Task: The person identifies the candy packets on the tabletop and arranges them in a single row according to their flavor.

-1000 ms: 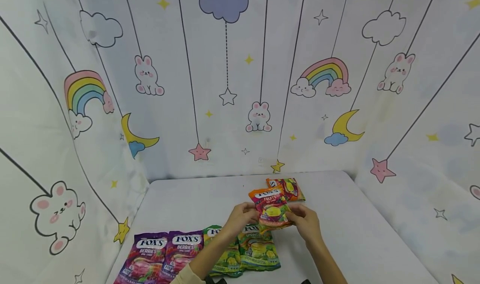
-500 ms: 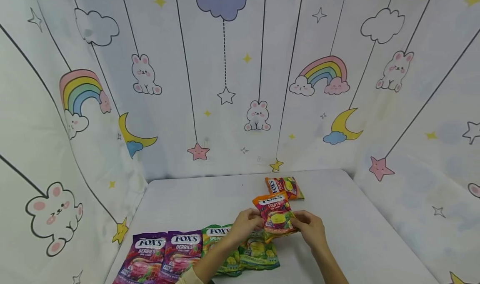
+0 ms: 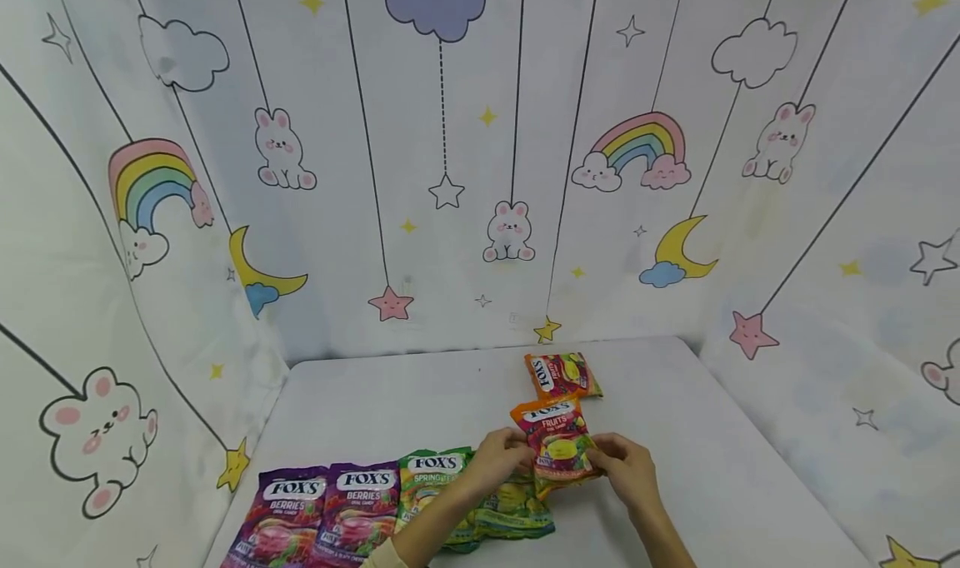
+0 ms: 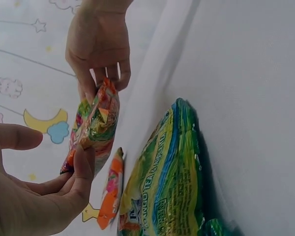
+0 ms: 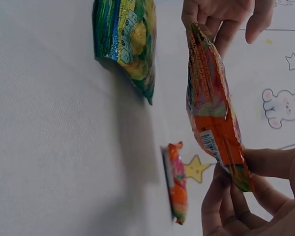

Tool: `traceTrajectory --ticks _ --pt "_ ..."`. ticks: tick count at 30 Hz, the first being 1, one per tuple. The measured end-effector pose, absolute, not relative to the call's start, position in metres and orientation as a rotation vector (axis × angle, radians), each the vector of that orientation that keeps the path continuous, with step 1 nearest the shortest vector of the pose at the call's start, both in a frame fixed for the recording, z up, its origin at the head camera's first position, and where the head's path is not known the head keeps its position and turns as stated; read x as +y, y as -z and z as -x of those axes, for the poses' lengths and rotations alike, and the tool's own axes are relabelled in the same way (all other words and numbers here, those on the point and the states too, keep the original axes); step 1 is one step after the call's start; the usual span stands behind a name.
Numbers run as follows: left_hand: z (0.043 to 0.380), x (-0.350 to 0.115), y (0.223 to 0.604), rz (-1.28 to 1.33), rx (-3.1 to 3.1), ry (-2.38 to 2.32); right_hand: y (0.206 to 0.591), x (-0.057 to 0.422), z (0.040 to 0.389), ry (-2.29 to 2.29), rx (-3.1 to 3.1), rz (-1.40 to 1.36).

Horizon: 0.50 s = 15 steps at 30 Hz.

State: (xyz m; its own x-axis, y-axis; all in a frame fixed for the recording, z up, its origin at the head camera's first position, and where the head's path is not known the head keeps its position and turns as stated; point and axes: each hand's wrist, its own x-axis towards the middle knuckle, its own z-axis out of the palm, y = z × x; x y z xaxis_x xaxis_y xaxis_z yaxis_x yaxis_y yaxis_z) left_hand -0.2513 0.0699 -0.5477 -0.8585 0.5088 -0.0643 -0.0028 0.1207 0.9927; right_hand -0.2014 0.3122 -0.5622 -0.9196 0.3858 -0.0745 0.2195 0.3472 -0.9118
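Raised above the table is an orange-and-red bag of Fox's Fruits candy (image 3: 560, 445), its front facing up toward me. My left hand (image 3: 501, 461) grips its left edge, one finger standing apart from the bag in the left wrist view. At the opposite edge, the thumb and fingers of my right hand (image 5: 265, 196) pinch the wrapper. A second Fruits bag (image 3: 564, 375) lies turned sideways on the table behind the held one. Under my left forearm are two green Fox's Spring Tea bags (image 3: 517, 510), partly hidden by the arm and the held bag.
Two purple Fox's Berries bags (image 3: 288, 510) lie side by side at the front left, in a row with the green ones. The white table (image 3: 390, 401) is bounded by a white printed curtain (image 3: 450, 260) at the back and sides.
Both hands have brought the held Fruits bag lower and nearer to me, slightly to the right. It now overlaps the right green bag more and hides less of the rear Fruits bag.
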Motion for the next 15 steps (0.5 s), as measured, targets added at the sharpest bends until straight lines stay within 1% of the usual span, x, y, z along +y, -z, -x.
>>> traceTrajectory --ticks 7,15 --pt "0.248 0.074 0.552 -0.458 2.013 -1.733 0.569 0.316 0.195 -1.598 -2.467 0.590" --pt "0.241 0.082 0.559 -0.490 2.043 -1.697 0.577 0.322 0.183 -1.575 -2.476 0.639"
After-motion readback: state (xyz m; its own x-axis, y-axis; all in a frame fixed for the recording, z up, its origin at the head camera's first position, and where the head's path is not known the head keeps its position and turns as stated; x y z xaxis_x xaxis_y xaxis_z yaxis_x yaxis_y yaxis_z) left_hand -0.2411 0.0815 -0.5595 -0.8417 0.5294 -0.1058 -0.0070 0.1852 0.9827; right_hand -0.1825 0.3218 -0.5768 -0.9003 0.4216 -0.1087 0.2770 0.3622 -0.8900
